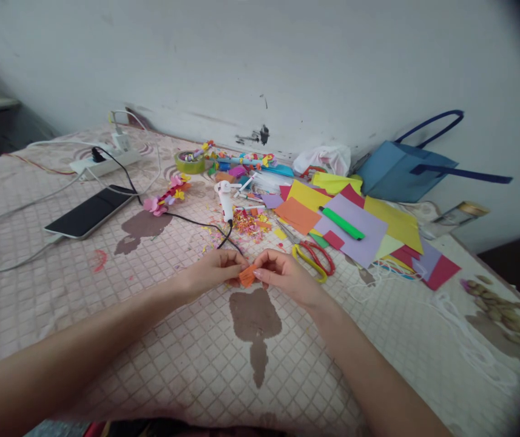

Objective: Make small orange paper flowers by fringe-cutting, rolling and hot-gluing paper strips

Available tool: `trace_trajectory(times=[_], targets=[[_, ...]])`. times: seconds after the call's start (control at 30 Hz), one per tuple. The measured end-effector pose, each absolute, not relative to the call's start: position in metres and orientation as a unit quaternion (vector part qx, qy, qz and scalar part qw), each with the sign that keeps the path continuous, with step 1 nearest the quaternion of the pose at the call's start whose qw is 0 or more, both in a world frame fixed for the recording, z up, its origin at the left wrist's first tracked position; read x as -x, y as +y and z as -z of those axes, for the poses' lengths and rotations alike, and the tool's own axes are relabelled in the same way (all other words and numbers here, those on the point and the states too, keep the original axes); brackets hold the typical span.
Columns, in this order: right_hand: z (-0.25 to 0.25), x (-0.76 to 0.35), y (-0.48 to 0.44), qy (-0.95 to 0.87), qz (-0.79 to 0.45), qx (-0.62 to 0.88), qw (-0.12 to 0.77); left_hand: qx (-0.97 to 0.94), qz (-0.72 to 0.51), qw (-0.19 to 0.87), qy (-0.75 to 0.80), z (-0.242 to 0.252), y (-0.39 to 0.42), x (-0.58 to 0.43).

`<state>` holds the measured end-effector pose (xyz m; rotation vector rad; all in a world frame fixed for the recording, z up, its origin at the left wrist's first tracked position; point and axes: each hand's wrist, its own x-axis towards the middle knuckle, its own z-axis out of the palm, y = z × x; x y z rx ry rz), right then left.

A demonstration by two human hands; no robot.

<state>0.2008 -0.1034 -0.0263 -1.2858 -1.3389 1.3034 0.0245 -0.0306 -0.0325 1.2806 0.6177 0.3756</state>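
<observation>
My left hand (216, 270) and my right hand (282, 273) meet above the quilted bed cover (159, 340), both pinched on a small orange paper piece (247, 276) held between their fingertips. Red and yellow scissors (314, 258) lie just right of my right hand. A white glue gun (226, 200) with a black cord rests beyond my hands, beside a heap of coloured paper scraps (250, 223).
Coloured paper sheets (355, 227) with a green highlighter (341, 223) spread at the right. A blue bag (400, 170) leans on the wall. A phone (89, 212), power strip (105, 161), cables, a paper flower garland (166, 195) and tape roll (190, 161) lie at the left and back.
</observation>
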Motion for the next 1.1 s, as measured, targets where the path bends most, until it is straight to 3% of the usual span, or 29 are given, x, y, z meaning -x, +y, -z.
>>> trace_trajectory(times=[0.8, 1.1], targets=[[0.023, -0.199, -0.108, -0.578, -0.465, 0.551, 0.381, -0.677, -0.184, 0.668, 0.249, 0.029, -0.034, -0.025], [0.015, -0.205, -0.107, -0.590, -0.520, 0.493, 0.371, -0.666, -0.184, 0.673, 0.264, 0.032, -0.030, -0.024]])
